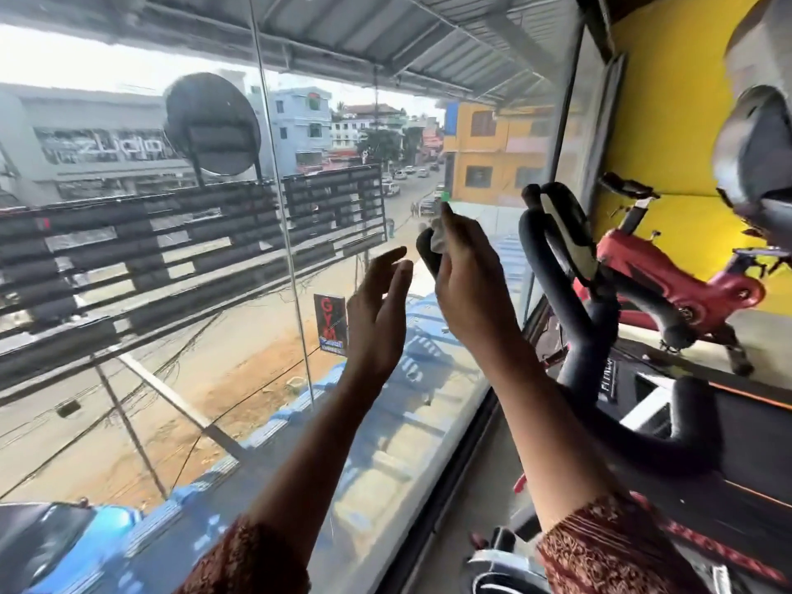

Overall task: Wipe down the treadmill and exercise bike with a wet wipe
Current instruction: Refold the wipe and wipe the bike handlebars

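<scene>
Glass wall (171, 293) beside exercise bike (602, 323); yellow wall (668, 100).

The handlebar (602, 323) wears matt black padding that looks like foam. The wet wipe (438, 240) is thin, crumpled white cloth. The window glass (214, 379) is smooth and glossy, and the red bike frame (668, 280) has shiny paint.

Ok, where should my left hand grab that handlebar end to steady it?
Probably its bare side below the wipe, from the left: the handlebar end is a rounded upright tube, your right hand covers its right side, and your open left hand is beside it.
</scene>
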### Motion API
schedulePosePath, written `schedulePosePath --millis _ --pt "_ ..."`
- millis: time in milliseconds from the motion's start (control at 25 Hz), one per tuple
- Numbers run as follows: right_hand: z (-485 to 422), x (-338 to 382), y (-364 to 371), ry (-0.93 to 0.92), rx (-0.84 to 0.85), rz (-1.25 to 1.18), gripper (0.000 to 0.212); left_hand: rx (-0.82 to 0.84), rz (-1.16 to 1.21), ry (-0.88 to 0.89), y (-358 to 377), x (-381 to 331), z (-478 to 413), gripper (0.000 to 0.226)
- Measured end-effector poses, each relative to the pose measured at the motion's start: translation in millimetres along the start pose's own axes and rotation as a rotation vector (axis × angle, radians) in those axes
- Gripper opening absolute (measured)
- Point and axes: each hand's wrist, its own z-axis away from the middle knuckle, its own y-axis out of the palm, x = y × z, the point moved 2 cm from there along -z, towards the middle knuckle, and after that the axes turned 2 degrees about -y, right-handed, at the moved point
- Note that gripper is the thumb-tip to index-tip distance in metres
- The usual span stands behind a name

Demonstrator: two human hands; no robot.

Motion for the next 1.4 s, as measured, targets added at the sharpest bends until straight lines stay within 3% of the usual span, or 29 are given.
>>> schedulePosePath --millis 120,240,320,480,560,680,800,880,1040,1200,1400 --pt "10.2 0.9 6.5 0.040 0.078 -0.042 0.059 0.047 0.000 0.066 2.3 7.8 -16.7 0.051" --pt "2.0 4.2 8.3 0.038 -0.125 -0.032 0.044 0.155 0.142 0.123 2.9 3.6 -31.4 0.032" --pt "8.7 4.3 8.1 -0.028 -0.185 0.104 0.031 0.242 0.204 0.152 3.9 1.9 -35.4 0.025" --pt "82.6 -0.9 -1.6 -0.102 -0.138 0.469 0.053 0.312 0.152 0.242 1.9 8.1 -42.8 0.035" --pt "105.6 3.4 -12.1 -0.047 -0.226 0.482 0.041 0.327 0.120 0.306 0.6 11.3 -45.0 0.036" --pt "68.4 16.6 -11.9 -0.028 -0.376 0.406 0.027 0.326 0.088 0.334 -1.4 14.4 -49.1 0.036" --pt "20.5 22.5 13.8 -0.067 -0.259 0.462 0.036 0.343 0.055 0.367 -4.7 14.4 -47.9 0.037" --pt "47.1 11.3 18.8 -0.061 -0.245 0.611 0.038 0.308 -0.046 0.546 -6.6 15.4 -45.0 0.038" --pt "155.4 -5.4 -20.4 0.011 -0.305 0.861 0.029 0.367 -0.333 1.076 7.5 21.2 -27.6 0.037" --pt "147.0 -7.7 -12.2 0.200 -0.383 0.818 0.030 0.337 -0.395 1.146 24.1 25.8 -6.7 0.037" --pt "172.8 -24.1 -42.7 0.038 -0.247 0.828 0.030 0.309 -0.389 1.135 39.6 32.2 12.5 0.032"
